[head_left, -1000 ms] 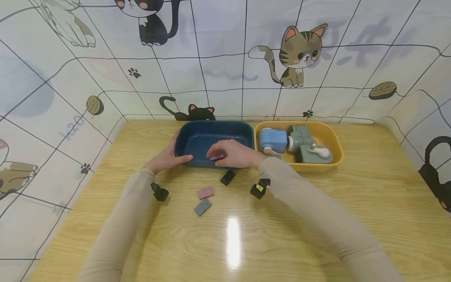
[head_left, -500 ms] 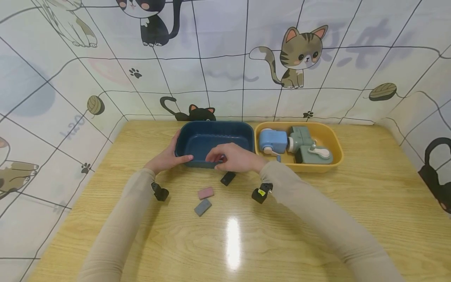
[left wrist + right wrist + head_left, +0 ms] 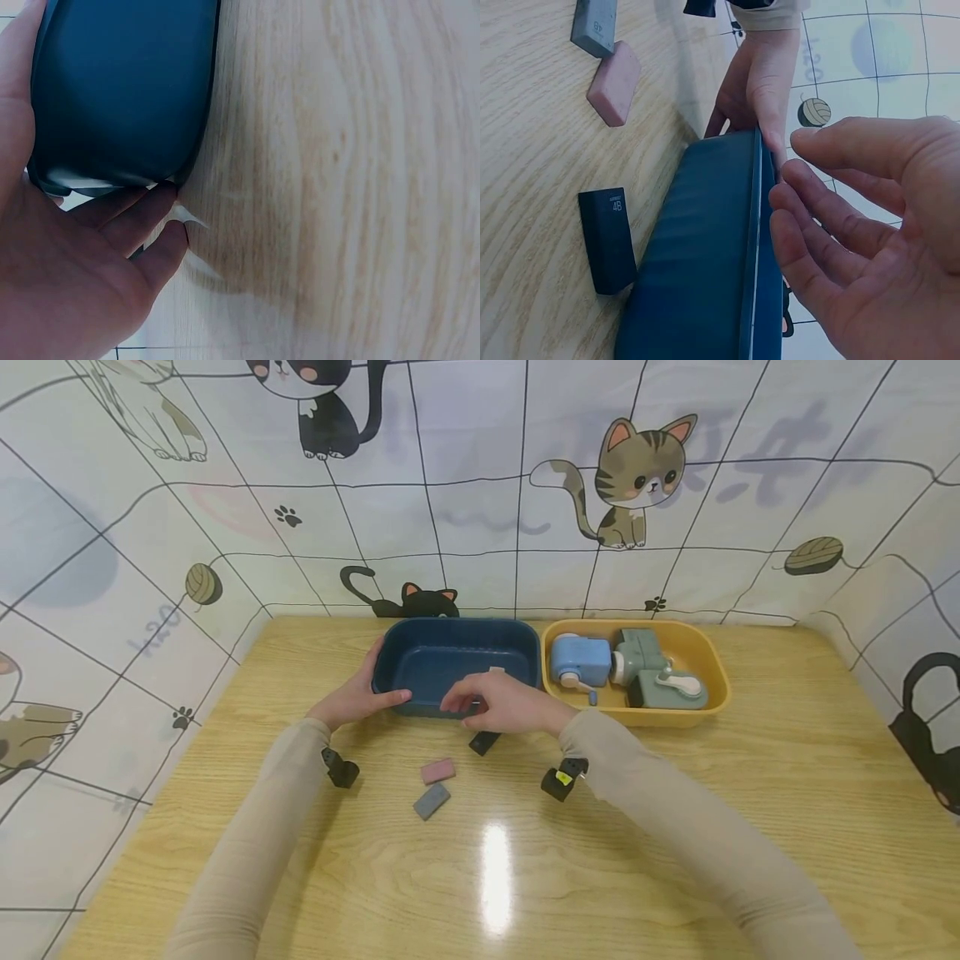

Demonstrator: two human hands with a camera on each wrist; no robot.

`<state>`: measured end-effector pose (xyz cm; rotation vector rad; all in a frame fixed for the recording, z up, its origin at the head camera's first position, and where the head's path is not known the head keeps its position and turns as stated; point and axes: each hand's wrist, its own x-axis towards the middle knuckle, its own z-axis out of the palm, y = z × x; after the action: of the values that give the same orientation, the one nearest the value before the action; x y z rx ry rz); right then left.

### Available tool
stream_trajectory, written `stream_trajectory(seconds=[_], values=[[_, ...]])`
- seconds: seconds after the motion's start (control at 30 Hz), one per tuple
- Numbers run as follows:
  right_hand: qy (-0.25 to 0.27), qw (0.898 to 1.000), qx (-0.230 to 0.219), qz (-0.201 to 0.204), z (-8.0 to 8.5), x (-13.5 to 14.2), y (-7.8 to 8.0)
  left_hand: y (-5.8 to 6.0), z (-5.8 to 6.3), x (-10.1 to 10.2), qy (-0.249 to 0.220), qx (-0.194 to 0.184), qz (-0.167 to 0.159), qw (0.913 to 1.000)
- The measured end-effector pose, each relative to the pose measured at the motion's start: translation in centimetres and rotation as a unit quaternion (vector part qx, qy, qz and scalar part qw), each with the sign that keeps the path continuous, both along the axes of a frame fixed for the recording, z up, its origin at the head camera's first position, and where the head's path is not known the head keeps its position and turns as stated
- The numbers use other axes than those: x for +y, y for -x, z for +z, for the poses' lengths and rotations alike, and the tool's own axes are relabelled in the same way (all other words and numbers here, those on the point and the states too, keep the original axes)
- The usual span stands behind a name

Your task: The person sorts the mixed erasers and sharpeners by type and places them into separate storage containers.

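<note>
Grips the left end of a dark-blue rectangular plastic bin (image 3: pixel 435 670) with the left hand (image 3: pixel 352 697); hovers at its front edge with the right hand (image 3: pixel 508 702), loose, seemingly empty. Seems ready for a pickup; probably calls next for pinching the black block-shaped eraser (image 3: pixel 483 744) just in front.

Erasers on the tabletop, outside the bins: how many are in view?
3: a black eraser just in front of the blue bin, a pink eraser farther out from it, and a gray eraser farthest out. The right hand may hide others.
</note>
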<state>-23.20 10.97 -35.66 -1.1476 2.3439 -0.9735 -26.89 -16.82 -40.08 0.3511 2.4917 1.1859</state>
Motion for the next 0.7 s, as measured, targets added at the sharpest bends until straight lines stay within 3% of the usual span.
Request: stream_trajectory(seconds=[0.07,0.17,0.57,0.7], values=[[0.002,1.000,-0.007,0.002,-0.1,0.2,-0.2,0.5,-0.9,-0.4,0.008,0.004,0.002,1.0000],[0.002,1.000,-0.021,0.004,-0.2,0.3,-0.4,0.7,-1.3,-0.6,0.017,0.009,0.002,0.9998],[-0.009,1.000,-0.025,0.011,-1.0,0.9,-1.1,0.8,-1.3,-0.5,0.024,0.008,0.002,0.9997],[-0.018,0.999,-0.033,0.030,-1.3,1.2,-1.2,0.7,-1.2,-0.5,0.019,0.006,0.002,0.9998]])
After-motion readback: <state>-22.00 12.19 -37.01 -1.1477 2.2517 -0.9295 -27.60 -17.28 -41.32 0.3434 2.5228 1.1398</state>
